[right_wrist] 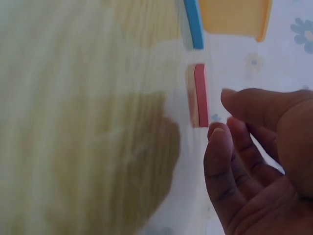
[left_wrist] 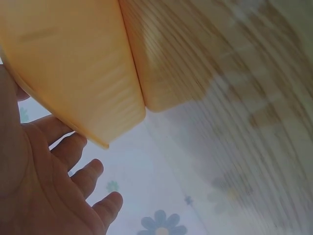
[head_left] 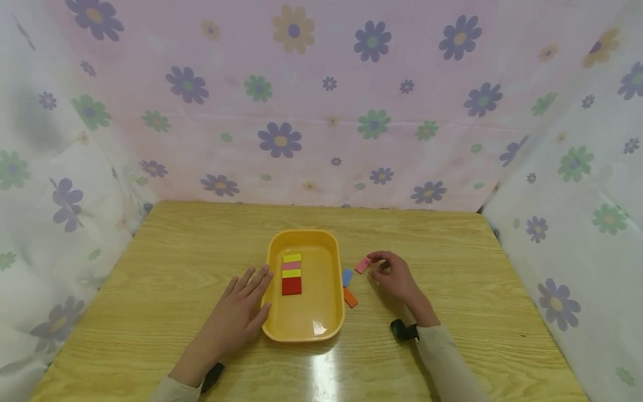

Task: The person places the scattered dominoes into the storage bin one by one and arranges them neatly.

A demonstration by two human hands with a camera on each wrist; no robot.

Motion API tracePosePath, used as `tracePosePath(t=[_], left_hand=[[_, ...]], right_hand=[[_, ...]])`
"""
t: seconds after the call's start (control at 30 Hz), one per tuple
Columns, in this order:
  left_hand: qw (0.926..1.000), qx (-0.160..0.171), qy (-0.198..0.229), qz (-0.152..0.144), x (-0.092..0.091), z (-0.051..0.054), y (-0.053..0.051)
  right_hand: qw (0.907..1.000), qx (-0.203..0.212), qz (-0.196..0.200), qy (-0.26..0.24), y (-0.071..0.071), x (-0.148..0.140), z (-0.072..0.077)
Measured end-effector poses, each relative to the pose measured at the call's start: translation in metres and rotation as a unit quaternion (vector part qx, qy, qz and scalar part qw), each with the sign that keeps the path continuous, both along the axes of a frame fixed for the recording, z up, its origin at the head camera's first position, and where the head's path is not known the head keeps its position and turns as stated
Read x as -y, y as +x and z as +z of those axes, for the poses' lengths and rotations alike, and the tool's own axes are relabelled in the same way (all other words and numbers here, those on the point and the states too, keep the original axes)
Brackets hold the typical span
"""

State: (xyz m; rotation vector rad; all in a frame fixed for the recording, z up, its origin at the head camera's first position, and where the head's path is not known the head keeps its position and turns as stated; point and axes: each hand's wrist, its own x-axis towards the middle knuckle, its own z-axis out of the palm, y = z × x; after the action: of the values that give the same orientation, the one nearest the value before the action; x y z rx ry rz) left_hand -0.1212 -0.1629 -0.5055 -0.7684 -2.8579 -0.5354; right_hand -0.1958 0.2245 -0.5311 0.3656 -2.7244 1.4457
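Observation:
A yellow tray [head_left: 306, 333] stands on the table with a column of flat tiles in its left half: two yellow ones, a pink tile [head_left: 291, 266] between them, and a red piece [head_left: 291, 286] at the near end. My left hand [head_left: 234, 318] rests against the tray's left rim, fingers spread and fairly straight; the left wrist view shows its fingertips at the tray wall [left_wrist: 83, 73]. Right of the tray, a loose pink tile [head_left: 363, 265] lies flat. Beside it is my right hand [head_left: 397, 277], its index fingertip close by and its thumb apart, nothing pinched. Whether that fingertip touches the tile I cannot tell.
Between the tray and the loose pink tile lie a blue tile [head_left: 348, 277] and an orange tile [head_left: 350, 297], both close to the tray's right side. The wooden table [head_left: 201, 240] is bounded at the back and sides by flowered cloth [head_left: 321, 111].

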Motion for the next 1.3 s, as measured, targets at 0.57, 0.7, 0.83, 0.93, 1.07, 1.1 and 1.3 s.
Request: tracePosePath(t=[0.57,0.7,0.83,0.93,1.07,1.1,1.3], left_hand=[[1.0,-0.005,-0.002,-0.001,0.003,-0.001,0.0],[1.0,0.001,0.004,-0.001,0.003,-0.001,0.0],[0.9999,0.005,0.01,0.0,0.002,-0.001,-0.001],[0.9999,0.006,0.012,0.0,0.003,-0.002,-0.001],[0.9999,0.009,0.013,0.001,0.003,-0.004,-0.001],[0.9999,0.009,0.013,0.002,0.003,-0.004,-0.001],[0.9997,0.012,0.02,0.002,0.002,-0.004,-0.001]], right_hand=[[0.986,-0.022,0.144,0.082,-0.029,-0.005,0.0],[0.986,0.003,0.131,0.103,-0.03,-0.006,0.004],[0.9868,0.025,0.114,0.113,-0.029,-0.006,0.007],[0.9857,0.023,0.115,0.12,-0.029,-0.005,0.007],[0.985,0.011,0.118,0.125,-0.029,-0.004,0.006],[0.9853,0.01,0.116,0.125,-0.028,-0.003,0.006],[0.9849,0.006,0.106,0.136,-0.022,-0.003,0.006]])
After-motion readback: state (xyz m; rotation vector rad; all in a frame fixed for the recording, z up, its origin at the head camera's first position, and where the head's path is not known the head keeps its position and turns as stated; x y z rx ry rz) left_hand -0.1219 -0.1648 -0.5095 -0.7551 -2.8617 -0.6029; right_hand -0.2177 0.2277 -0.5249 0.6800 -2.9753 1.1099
